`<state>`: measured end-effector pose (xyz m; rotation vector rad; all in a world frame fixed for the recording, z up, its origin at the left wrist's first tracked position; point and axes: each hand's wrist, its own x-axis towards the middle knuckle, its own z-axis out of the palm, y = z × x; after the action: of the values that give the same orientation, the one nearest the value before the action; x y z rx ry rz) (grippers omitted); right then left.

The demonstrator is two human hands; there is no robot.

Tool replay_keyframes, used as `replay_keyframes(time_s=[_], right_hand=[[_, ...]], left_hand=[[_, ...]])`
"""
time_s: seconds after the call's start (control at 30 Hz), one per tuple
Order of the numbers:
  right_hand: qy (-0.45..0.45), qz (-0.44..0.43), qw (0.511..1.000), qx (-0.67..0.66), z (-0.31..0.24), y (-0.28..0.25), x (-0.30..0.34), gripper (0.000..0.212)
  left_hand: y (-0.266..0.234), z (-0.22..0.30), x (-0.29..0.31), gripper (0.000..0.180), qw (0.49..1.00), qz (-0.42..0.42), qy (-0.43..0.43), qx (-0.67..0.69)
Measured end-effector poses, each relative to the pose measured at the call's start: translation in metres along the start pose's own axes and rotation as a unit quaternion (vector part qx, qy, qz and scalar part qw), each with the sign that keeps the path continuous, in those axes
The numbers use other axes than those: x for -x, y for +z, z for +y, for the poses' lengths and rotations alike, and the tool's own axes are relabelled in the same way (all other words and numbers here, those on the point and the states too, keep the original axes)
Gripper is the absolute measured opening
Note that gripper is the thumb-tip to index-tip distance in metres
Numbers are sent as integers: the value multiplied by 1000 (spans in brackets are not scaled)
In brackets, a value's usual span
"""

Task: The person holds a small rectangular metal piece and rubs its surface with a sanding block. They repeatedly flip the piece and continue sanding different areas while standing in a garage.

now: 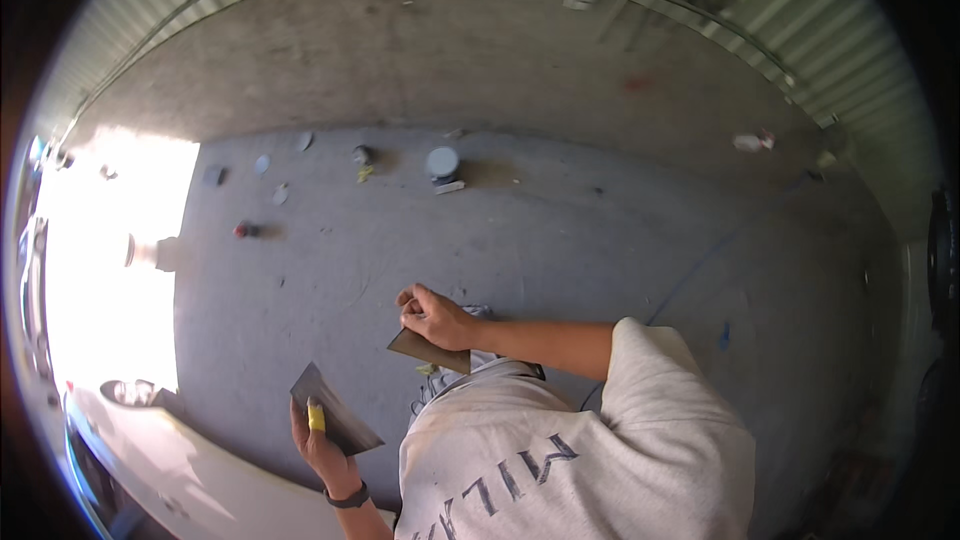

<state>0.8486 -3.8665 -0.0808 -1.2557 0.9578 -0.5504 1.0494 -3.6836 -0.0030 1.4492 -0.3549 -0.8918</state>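
My left hand (322,452), a dark band on its wrist, grips a thin grey metal spreader (338,418) at the lower left. A small yellow patch (316,414) shows by the thumb; whether it is on the thumb or the blade I cannot make out. In front of my body, my right hand (436,320) is closed on a second flat metal spreader (432,349), which looks brownish and hangs below the fingers. The two blades are apart. My fingers partly hide the right one's upper edge.
A white car panel (215,465) curves along the lower left. Across the grey floor (560,230) stand a lidded can (442,165), a smaller can (362,154), several discs and a small red-topped item (243,230). A hose or cable (690,275) runs at right. A ribbed wall rises beyond.
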Motion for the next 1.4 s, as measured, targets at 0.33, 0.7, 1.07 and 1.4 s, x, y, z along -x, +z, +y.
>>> replay_keyframes(time_s=[0.33,0.7,1.07,1.4], right_hand=[[204,417,883,-66,125,-70,317,35],[120,485,844,-195,219,-138,520,29],[153,669,695,-216,302,-267,805,28],[186,661,665,-293,349,-378,920,37]], left_hand=[[52,-92,31,37,924,-341,-151,-86],[175,-163,212,41,857,-472,-113,-170],[266,-378,226,41,731,-335,90,-588],[443,-525,325,40,370,-476,163,-781]])
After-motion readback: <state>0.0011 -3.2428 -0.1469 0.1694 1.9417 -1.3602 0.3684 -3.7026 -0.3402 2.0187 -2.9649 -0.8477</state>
